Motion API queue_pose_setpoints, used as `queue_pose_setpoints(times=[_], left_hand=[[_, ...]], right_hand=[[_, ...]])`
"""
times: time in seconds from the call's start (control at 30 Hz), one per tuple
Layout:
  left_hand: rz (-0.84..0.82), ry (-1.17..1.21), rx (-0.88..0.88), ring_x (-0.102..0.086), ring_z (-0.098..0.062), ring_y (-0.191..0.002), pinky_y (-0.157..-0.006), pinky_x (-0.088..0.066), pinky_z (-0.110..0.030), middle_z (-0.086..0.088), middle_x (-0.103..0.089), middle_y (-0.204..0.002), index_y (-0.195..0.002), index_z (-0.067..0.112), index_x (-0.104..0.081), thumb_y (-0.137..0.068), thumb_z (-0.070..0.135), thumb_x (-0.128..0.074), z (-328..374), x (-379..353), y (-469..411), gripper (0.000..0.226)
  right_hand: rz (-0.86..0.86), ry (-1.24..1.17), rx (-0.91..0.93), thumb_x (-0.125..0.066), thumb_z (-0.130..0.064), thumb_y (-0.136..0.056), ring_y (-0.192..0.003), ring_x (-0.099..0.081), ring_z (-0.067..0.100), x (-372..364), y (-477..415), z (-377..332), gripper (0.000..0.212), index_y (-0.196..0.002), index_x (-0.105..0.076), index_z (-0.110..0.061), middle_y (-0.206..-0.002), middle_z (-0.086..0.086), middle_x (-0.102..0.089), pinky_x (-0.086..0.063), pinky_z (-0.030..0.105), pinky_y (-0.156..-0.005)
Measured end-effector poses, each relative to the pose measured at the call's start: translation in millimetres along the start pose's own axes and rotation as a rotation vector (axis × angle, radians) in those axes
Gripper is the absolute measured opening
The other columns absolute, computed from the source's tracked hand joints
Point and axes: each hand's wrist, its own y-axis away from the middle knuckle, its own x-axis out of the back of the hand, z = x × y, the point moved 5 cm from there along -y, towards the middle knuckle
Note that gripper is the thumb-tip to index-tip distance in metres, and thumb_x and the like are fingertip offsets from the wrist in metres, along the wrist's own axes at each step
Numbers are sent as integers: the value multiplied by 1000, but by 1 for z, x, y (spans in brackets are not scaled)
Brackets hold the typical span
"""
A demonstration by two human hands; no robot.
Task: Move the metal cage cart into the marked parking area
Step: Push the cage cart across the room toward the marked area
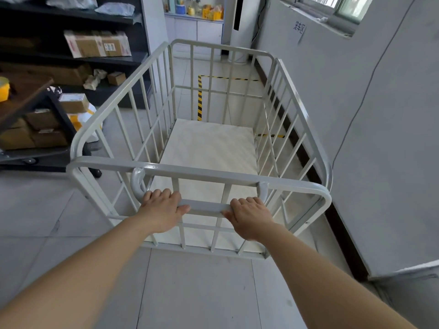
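Barred metal cage cart [202, 143], tubular frame

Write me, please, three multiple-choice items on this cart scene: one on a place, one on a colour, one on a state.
1. Where is the striped floor tape?
A. ahead of the cart, by the right-hand wall
B. behind the person
C. on the shelves

2. What colours is that tape?
A. red and white
B. yellow and black
C. plain blue

3. What does the cage cart hold?
A. boxes
B. bags
C. nothing

Key: 1 A, it shows through the far bars. 2 B, its stripes alternate. 3 C, the bare deck shows while the left hand and right hand grip the handle.
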Motion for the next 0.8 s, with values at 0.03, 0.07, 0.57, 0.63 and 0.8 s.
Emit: queue_pose_setpoints(times=[0.03, 0.07, 0.57, 0.63, 0.8], left_hand=[[-1, 1, 0, -38, -23, -118, -101, -23, -36, -2, -46, -123, -122, 20, -43, -98, 53, -20, -1, 2, -7, 47], [1, 1, -1, -38, -23, -118, -101, -23, -36, -2, -46, -123, -121, 20, -43, -98, 53, -20, -3, 4, -14, 47], [9, -6, -49, -39, -24, -116, -98, -24, -38, -2, -47, -119, -114, 19, -44, -98, 53, -19, -27, 42, -120, 45], [12, -10, -53, -40, -24, -116, -97, -24, -38, -2, -48, -119, -114, 20, -44, -98, 53, -19, -35, 47, -134, 45], [21, -5, -65, -40, -23, -115, -96, -24, -37, -1, -48, -119, -115, 21, -43, -98, 54, -19, -60, 59, -167, 44]], right_hand=[[8, 4, 1, -17, -52, -99, -98, -53, 28, 2, -6, 2, 49, -103, -50, -16, -101, 6, -60, -33, 37, -95], [14, 7, 1, -17, -53, -99, -97, -53, 28, 3, -13, 3, 50, -103, -50, -16, -100, 5, -60, -33, 37, -95], [18, 26, -45, -16, -53, -98, -94, -52, 23, 30, -118, 26, 47, -100, -48, -19, -97, 1, -58, -33, 35, -97], [25, 21, -48, -14, -54, -97, -93, -52, 23, 35, -132, 24, 49, -99, -48, -19, -97, 1, -58, -34, 35, -97], [27, -3, -54, -19, -52, -99, -94, -52, 22, 44, -169, 16, 45, -101, -48, -19, -98, 2, -58, -33, 35, -98]])
